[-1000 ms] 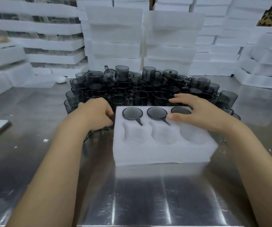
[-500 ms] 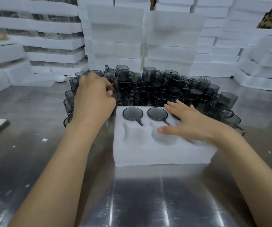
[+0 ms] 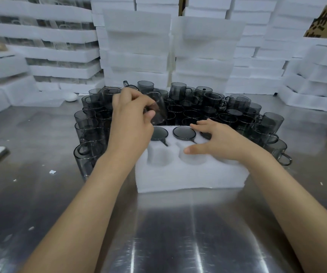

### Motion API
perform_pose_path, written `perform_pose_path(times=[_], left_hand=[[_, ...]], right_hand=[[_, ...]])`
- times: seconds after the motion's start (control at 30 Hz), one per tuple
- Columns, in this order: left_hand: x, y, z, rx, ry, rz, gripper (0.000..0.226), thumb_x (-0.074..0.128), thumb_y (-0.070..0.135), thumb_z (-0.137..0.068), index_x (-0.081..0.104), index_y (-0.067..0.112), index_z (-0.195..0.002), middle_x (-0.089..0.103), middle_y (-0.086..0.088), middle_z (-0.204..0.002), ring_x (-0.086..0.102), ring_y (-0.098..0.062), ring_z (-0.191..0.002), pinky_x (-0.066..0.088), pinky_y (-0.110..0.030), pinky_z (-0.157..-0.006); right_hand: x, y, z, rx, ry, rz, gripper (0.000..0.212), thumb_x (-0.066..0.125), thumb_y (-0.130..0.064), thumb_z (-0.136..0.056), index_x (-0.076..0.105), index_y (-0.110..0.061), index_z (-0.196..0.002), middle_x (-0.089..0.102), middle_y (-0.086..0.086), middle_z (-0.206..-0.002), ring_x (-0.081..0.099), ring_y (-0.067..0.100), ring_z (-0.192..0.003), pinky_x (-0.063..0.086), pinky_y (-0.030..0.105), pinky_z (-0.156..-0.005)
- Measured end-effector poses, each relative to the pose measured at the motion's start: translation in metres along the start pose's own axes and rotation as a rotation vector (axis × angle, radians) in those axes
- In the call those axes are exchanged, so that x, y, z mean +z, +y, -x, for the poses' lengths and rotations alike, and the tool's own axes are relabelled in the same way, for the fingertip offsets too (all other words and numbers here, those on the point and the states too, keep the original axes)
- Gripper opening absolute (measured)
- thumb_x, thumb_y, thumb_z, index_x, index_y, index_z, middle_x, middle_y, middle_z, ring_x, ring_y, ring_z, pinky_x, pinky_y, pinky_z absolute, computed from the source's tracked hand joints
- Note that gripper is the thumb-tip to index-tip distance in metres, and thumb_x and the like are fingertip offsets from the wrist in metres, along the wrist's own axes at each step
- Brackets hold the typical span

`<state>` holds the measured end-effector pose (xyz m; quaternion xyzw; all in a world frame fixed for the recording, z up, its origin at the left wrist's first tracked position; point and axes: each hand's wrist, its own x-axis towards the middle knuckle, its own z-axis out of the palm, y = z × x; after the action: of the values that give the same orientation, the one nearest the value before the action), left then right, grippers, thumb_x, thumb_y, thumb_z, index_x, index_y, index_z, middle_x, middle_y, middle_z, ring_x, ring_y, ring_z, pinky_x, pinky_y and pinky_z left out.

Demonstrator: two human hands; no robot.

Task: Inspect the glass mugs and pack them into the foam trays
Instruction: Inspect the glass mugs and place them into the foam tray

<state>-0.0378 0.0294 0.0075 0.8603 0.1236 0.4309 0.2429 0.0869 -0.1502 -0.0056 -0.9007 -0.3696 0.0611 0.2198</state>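
Hiding part of the picture, the left hand (image 3: 131, 119) covers the left rim of the nearest packed mug and the mugs behind it, and the right hand (image 3: 223, 140) lies over the third mug (image 3: 205, 134) in the far row of the foam tray (image 3: 190, 174), so only a dark sliver of that one shows. The held mug (image 3: 156, 109) is smeared by motion and clear enough that its handle cannot be made out. Stacks of foam (image 3: 204, 56) at the back are cut off by the top edge.

Both forearms reach in from the near edge over the steel worktop (image 3: 158, 233). The left hand is raised above the tray's far left corner, fingers (image 3: 148, 115) clasped round the smoky glass mug, which tilts with its mouth toward the right. The right hand rests palm down on the tray's right half, fingers (image 3: 198, 123) spread and released, thumb lying along the rim of the middle near pocket (image 3: 193, 158). Whether it presses down cannot be told.

Two mugs (image 3: 184, 133) sit upside down in the far pockets with their bases showing; the near pockets are unfilled. The crowd of loose mugs (image 3: 217, 109) stands just beyond and to both sides of the tray.

Half a second ago the left hand was over the pile with fingers among the mugs; it has since lifted one clear and drawn it nearer the tray. The right hand has hardly shifted.
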Motion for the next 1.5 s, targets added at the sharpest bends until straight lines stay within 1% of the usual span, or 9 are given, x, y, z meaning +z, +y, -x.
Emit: perform_pose_path(times=[0.13,0.23,0.4,0.53,0.7,0.83,1.23,1.33,1.5], left_hand=[[0.006,0.003,0.003,-0.037,-0.099,0.116,0.019,0.056,-0.001,-0.091,0.067,0.014,-0.096,0.042,0.002,-0.123,0.044,-0.01,-0.107,0.031,-0.001,-0.085],[0.009,0.003,0.004,-0.015,-0.168,0.144,0.019,0.056,-0.002,-0.091,0.068,0.013,-0.096,0.04,-0.003,-0.14,0.049,-0.018,-0.119,0.039,-0.019,-0.097],[0.01,0.01,0.005,0.254,-0.235,0.185,0.025,0.058,-0.011,-0.087,0.071,0.009,-0.094,0.038,-0.005,-0.146,0.041,-0.017,-0.13,0.035,-0.004,-0.095],[0.01,0.013,0.008,0.534,-0.201,0.025,0.029,0.066,-0.005,-0.081,0.073,0.018,-0.098,0.049,-0.003,-0.137,0.048,-0.014,-0.108,0.051,-0.031,-0.079],[0.015,0.016,0.009,0.206,-0.27,0.365,0.074,0.069,-0.001,-0.082,0.037,0.025,-0.143,0.037,0.011,-0.137,0.042,0.001,-0.124,0.042,-0.011,-0.093],[0.015,0.015,0.009,-0.005,-0.393,0.463,0.09,0.07,0.006,-0.085,0.015,0.031,-0.151,0.038,0.015,-0.14,0.05,0.004,-0.117,0.046,-0.014,-0.093],[0.014,0.023,0.01,-0.19,-0.548,0.681,0.07,0.056,-0.006,-0.085,0.035,0.022,-0.146,0.056,-0.003,-0.131,0.06,-0.008,-0.113,0.049,-0.013,-0.073],[0.014,0.027,0.012,-0.279,-0.565,0.815,0.058,0.06,0.004,-0.084,0.048,0.027,-0.136,0.061,0.005,-0.124,0.054,0.004,-0.118,0.05,-0.021,-0.089],[0.018,0.03,0.016,-0.227,-0.448,0.714,0.037,0.066,-0.002,-0.082,0.062,0.015,-0.114,0.07,-0.007,-0.105,0.068,-0.014,-0.095,0.055,-0.027,-0.085]], right_hand=[[0.003,0.002,0.0,-0.02,0.007,0.021,0.096,0.065,-0.073,-0.062,0.039,-0.03,-0.145,0.028,-0.01,-0.154,0.012,0.011,-0.146,0.007,0.045,-0.12],[0.004,-0.002,0.004,-0.094,0.138,-0.026,0.098,0.051,-0.079,-0.059,0.041,-0.029,-0.143,0.035,-0.011,-0.151,0.018,0.006,-0.144,0.001,0.04,-0.12],[0.001,-0.002,0.013,-0.304,0.375,-0.216,0.082,0.07,-0.056,-0.074,0.034,-0.038,-0.145,0.049,-0.019,-0.136,0.041,-0.002,-0.128,0.03,0.02,-0.107],[0.003,-0.003,0.015,-0.414,0.413,-0.196,0.083,0.078,-0.04,-0.074,0.034,-0.037,-0.145,0.048,-0.024,-0.13,0.045,0.0,-0.124,0.036,0.02,-0.104],[0.004,-0.005,0.016,-0.491,0.563,-0.231,0.073,0.084,-0.024,-0.071,0.048,-0.027,-0.135,0.055,-0.011,-0.128,0.052,0.011,-0.119,0.045,0.036,-0.099],[0.006,-0.005,0.016,-0.494,0.553,-0.25,0.07,0.084,-0.024,-0.072,0.05,-0.025,-0.133,0.056,-0.01,-0.127,0.052,0.01,-0.12,0.044,0.032,-0.102],[0.008,-0.008,0.016,-0.657,0.639,-0.113,0.059,0.077,-0.024,-0.078,0.051,-0.02,-0.131,0.05,-0.016,-0.127,0.047,0.007,-0.12,0.036,0.021,-0.104],[0.007,-0.013,0.018,-0.659,0.683,0.004,0.056,0.079,-0.024,-0.078,0.057,-0.013,-0.128,0.057,-0.001,-0.125,0.051,0.021,-0.115,0.036,0.017,-0.099],[0.015,-0.027,0.023,-0.698,0.701,0.097,0.057,0.079,-0.012,-0.074,0.06,-0.013,-0.128,0.057,0.008,-0.12,0.051,0.028,-0.112,0.048,0.036,-0.084]])
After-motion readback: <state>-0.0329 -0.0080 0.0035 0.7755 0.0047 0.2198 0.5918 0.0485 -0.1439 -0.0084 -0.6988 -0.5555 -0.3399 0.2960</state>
